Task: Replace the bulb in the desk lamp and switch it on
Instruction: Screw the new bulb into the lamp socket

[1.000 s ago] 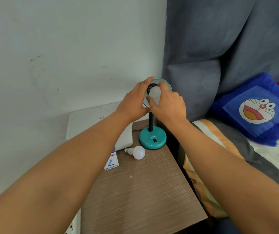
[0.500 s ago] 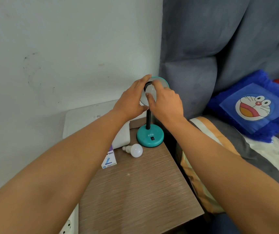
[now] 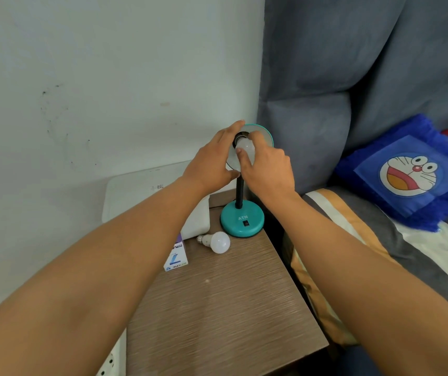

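A teal desk lamp stands at the back of the bedside table, its round base (image 3: 241, 222) carrying a black switch and its black neck rising to a teal shade (image 3: 264, 132) tilted toward me. My left hand (image 3: 212, 164) grips the shade's left rim. My right hand (image 3: 267, 166) has thumb and fingers closed around a white bulb (image 3: 245, 147) sitting at the black socket inside the shade. A second white bulb (image 3: 217, 242) lies on its side on the table, just left of the base. The lamp is unlit.
A small bulb box (image 3: 176, 257) lies under my left forearm on the brown wooden table (image 3: 217, 316). A white device (image 3: 146, 191) leans against the wall behind. A bed with a blue cartoon pillow (image 3: 410, 172) is on the right; a socket strip (image 3: 111, 362) sits lower left.
My right hand's fingers have shifted around the bulb in the shade, as in turning it. My left hand keeps its hold on the shade. The view has drifted slightly.
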